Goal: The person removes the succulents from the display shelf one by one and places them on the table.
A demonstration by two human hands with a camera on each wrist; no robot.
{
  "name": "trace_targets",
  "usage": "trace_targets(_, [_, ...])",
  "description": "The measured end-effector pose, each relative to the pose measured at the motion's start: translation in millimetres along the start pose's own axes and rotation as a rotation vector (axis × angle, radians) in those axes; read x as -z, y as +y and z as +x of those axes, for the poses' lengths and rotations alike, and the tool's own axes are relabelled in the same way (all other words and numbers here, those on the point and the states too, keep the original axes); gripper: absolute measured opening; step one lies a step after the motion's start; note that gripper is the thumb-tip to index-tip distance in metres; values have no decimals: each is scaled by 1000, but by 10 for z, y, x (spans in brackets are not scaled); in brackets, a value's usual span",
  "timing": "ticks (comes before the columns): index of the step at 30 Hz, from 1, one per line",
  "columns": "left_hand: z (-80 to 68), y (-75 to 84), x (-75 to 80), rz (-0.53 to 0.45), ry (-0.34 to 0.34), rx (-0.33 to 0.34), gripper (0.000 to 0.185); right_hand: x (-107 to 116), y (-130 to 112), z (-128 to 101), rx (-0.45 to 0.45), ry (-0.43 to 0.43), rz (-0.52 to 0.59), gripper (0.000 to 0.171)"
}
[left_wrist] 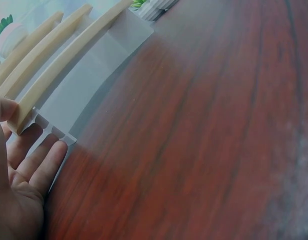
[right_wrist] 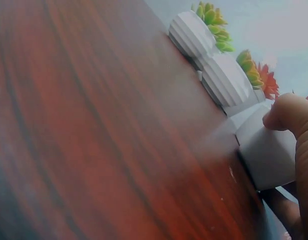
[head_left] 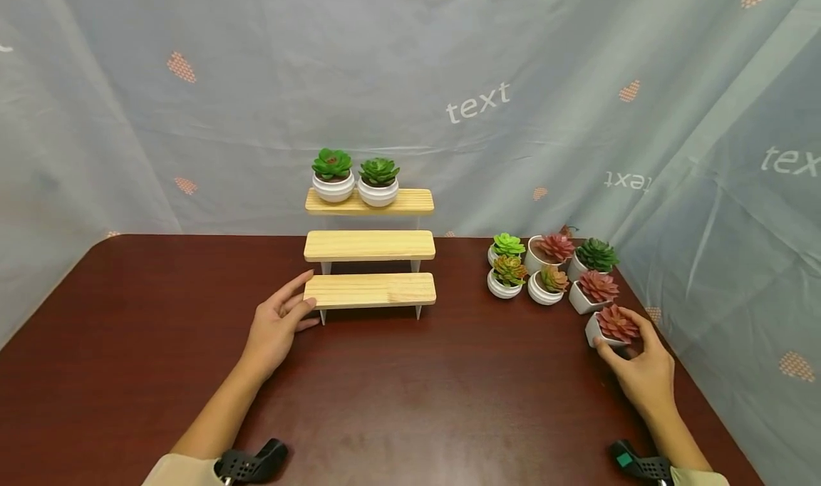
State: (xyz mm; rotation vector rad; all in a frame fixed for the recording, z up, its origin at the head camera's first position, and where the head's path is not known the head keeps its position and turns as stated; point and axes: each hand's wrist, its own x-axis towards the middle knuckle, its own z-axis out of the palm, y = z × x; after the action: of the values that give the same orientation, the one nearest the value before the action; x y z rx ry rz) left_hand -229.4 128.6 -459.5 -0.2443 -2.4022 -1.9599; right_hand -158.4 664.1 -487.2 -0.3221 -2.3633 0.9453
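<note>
A three-step display stand (head_left: 370, 246) with pale wooden boards and clear supports stands on the table. My left hand (head_left: 276, 329) holds the left end of its lowest board, thumb on the wood and the other fingers at the clear side support (left_wrist: 54, 130). At the right, my right hand (head_left: 644, 372) grips a red succulent (head_left: 616, 324) in a square white pot (right_wrist: 269, 150), its thumb against the pot's wall. Two green succulents in round white pots, one at the left end (head_left: 333, 176) and one near the middle (head_left: 378, 182), sit on the top board.
Several more potted succulents stand grouped at the right rear, among them a red one in a square pot (head_left: 594, 291), a dark green one (head_left: 596, 256) and an orange-green one (head_left: 548, 285). A grey curtain (head_left: 256, 115) hangs behind the dark wooden table (head_left: 410, 400) and along its right side.
</note>
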Motion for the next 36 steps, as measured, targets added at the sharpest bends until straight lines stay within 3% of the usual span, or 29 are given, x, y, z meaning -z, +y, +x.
trace_targets(5, [1,-9,2,3,-5,-11,56,-30,34,31,37,-14,-41,67])
trace_targets(22, [31,-50,6,13,1,-44,55,-200,-16,120,110,7,-16,67])
trace_targets(31, [14,-51,27,12,-2,-39,56,-211,-52,108,90,6,-65,71])
trace_targets(36, [20,-52,13,1,-3,-33,56,-171,-74,108,60,48,-47,79])
